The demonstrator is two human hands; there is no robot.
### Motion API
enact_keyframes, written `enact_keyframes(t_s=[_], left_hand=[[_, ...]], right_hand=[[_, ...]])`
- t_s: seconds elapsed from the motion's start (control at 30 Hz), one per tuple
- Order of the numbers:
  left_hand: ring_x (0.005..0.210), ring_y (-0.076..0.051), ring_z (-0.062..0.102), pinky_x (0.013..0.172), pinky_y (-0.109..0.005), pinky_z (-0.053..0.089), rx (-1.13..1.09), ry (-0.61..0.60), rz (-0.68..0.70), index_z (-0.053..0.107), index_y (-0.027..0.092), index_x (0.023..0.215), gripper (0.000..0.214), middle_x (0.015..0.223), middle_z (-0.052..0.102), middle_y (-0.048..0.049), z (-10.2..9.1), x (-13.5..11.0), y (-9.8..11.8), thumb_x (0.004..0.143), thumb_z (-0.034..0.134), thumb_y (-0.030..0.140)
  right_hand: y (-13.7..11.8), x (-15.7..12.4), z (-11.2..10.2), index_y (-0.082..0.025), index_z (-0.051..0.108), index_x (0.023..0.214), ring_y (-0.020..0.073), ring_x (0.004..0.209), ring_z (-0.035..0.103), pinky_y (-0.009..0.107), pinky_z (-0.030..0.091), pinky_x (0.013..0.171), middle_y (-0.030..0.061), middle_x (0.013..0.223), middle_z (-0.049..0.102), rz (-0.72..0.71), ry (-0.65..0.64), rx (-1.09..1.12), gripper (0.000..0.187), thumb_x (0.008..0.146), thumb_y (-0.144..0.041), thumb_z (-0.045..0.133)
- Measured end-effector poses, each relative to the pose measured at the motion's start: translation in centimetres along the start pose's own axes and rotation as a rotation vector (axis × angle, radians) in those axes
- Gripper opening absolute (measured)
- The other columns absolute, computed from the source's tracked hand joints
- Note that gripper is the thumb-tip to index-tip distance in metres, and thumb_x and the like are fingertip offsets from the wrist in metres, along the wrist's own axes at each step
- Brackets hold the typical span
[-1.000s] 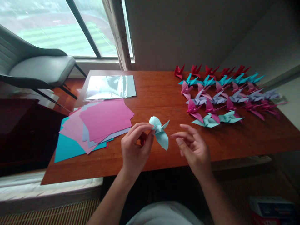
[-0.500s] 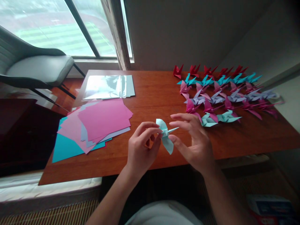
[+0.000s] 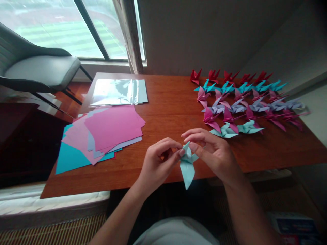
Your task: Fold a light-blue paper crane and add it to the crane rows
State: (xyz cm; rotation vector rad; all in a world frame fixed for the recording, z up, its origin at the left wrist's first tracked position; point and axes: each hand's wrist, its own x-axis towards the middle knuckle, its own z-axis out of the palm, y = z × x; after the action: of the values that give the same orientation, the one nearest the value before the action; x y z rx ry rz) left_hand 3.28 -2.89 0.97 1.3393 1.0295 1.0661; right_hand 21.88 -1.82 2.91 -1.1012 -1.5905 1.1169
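A pale mint paper crane (image 3: 187, 166) is held up over the table's front edge, one wing hanging down and a pointed part sticking up. Thumb and forefinger of my left hand (image 3: 159, 158) pinch it from the left side. My right hand (image 3: 213, 149) closes in from the right, its thumb and fingertips around the upper point of the crane. Part of the folded body is hidden behind the fingers. Just beyond my right hand stand finished mint cranes (image 3: 228, 131) on the table (image 3: 166, 115).
Rows of red (image 3: 195, 77), turquoise, pink, lilac and magenta cranes (image 3: 211, 117) line the table's right side. Fanned sheets of coloured paper (image 3: 114, 127) lie at the left, with a clear-wrapped paper pack (image 3: 114, 92) behind them. A chair (image 3: 43, 69) stands by the window.
The crane has been turned and moved slightly right and down, so one wing now hangs toward me. My right fingers have come in from spread apart to its upper point.
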Motion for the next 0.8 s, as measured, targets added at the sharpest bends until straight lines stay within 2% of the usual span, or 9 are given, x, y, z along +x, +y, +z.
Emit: enact_keyframes(t_s=[0.2, 0.37, 0.67, 0.8], left_hand=[[0.062, -0.011, 0.043, 0.055, -0.024, 0.034, -0.130, -0.041, -0.111, 0.069, 0.015, 0.083, 0.022, 0.070, 0.055, -0.0005, 0.18, 0.02, -0.16, 0.087, 0.074, 0.037], [0.062, -0.010, 0.043, 0.056, -0.023, 0.033, -0.211, -0.060, -0.124, 0.069, 0.014, 0.080, 0.022, 0.069, 0.054, 0.0005, 0.16, 0.08, -0.13, 0.084, 0.078, 0.033], [0.066, -0.010, 0.048, 0.060, -0.021, 0.038, -0.344, -0.109, -0.218, 0.069, 0.012, 0.081, 0.023, 0.072, 0.058, -0.0005, 0.17, 0.21, 0.07, 0.082, 0.080, 0.032], [0.067, -0.010, 0.049, 0.060, -0.021, 0.039, -0.360, -0.096, -0.212, 0.069, 0.012, 0.081, 0.022, 0.072, 0.059, -0.0009, 0.20, 0.01, 0.15, 0.083, 0.080, 0.031]], right_hand=[[-0.16, 0.09, -0.13, -0.024, 0.073, 0.094, 0.0194, 0.103, 0.067, 0.033, 0.052, 0.092, 0.0033, 0.105, 0.072, 0.024, -0.032, 0.028, 0.008, 0.093, -0.024, 0.066], [-0.05, 0.06, -0.10, -0.026, 0.074, 0.102, 0.0178, 0.104, 0.066, 0.031, 0.051, 0.092, 0.0022, 0.106, 0.072, 0.042, -0.046, 0.051, 0.012, 0.094, -0.023, 0.066], [0.12, -0.15, -0.06, -0.025, 0.074, 0.098, 0.0179, 0.102, 0.066, 0.031, 0.052, 0.092, 0.0023, 0.103, 0.071, 0.084, -0.077, 0.195, 0.007, 0.092, -0.025, 0.069], [0.23, -0.37, -0.01, -0.025, 0.074, 0.100, 0.0175, 0.096, 0.066, 0.028, 0.054, 0.081, 0.0026, 0.102, 0.071, 0.128, -0.055, 0.181, 0.010, 0.091, -0.028, 0.071]])
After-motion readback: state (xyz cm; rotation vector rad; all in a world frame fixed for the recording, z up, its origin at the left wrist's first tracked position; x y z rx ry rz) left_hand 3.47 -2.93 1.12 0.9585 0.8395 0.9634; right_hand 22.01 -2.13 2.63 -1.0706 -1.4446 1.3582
